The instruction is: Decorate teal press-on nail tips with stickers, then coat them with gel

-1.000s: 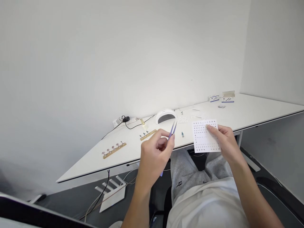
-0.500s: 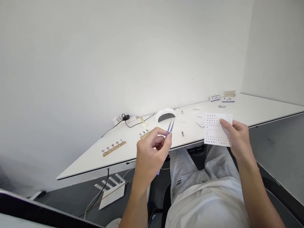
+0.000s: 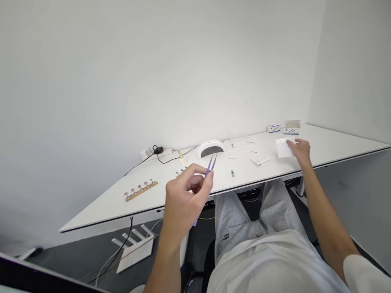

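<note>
In my left hand [image 3: 187, 193] I grip a pair of purple tweezers [image 3: 210, 165], their two tips apart and pointing up with nothing visible between them. My right hand [image 3: 301, 151] pinches a white sticker sheet [image 3: 282, 149] by its right side, over the right part of the table; light glints off its small dots. On the table between my hands stands a small blue-green nail tip [image 3: 232, 173] on a holder. Behind the tweezers sits a white nail lamp [image 3: 211, 149]. More sticker sheets [image 3: 259, 158] lie left of my right hand.
A wooden strip of nail tip holders [image 3: 141, 191] lies on the left; another is partly behind my left hand. Two small boxes [image 3: 291, 127] stand at the back right. A cable runs along the back. Below the table is a white router [image 3: 137, 248].
My right hand has moved forward, away from my body, with the sticker sheet, which is now tilted lower over the table. My left hand still holds the tweezers, slightly further left in view.
</note>
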A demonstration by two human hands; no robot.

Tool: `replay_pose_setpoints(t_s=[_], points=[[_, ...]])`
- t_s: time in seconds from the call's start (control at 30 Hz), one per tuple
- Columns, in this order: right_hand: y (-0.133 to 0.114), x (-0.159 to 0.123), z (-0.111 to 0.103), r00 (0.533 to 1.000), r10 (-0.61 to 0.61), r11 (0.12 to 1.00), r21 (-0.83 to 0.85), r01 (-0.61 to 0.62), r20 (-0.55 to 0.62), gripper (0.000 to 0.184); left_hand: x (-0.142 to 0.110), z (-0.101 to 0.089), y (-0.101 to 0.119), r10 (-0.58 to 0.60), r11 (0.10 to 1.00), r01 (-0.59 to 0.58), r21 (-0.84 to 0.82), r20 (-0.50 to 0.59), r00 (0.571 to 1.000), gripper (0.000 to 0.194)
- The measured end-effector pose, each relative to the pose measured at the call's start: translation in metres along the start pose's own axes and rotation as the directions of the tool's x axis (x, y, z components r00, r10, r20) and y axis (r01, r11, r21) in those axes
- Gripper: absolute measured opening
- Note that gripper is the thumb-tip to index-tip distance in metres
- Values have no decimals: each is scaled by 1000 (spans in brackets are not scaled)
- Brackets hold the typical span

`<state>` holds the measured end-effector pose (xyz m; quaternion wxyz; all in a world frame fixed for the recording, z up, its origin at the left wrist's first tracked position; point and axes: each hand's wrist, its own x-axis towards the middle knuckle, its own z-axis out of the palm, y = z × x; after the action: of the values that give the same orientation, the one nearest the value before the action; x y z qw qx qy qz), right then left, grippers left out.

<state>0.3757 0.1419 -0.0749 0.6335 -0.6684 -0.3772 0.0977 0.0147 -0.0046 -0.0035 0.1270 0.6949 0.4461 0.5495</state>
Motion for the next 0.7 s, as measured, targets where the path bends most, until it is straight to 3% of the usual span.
replay_pose_setpoints(t_s=[0.1, 0.27, 0.4, 0.53, 0.7], points=[[9, 11, 20, 998, 33, 980, -197, -21, 58, 35, 1, 2, -1, 0, 1000, 0, 0, -10, 1000, 17], [6, -12, 51, 978, -22, 948, -306, 87, 209, 36, 1, 4, -1, 12, 1000, -12, -12, -11, 1000, 19], [-7, -31, 72, 928, -21, 960, -253, 123, 372, 33, 1, 4, -1, 2, 1000, -2, -19, 0, 1000, 18], [-19, -27, 82, 897, 25, 978, -196, 69, 440, 33, 1, 3, -1, 6, 1000, -6, -12, 24, 1000, 17], [-35, -40, 59, 887, -68, 998, 24, 64, 457, 24, 3, 5, -3, 31, 999, -32, 16, 89, 996, 16]])
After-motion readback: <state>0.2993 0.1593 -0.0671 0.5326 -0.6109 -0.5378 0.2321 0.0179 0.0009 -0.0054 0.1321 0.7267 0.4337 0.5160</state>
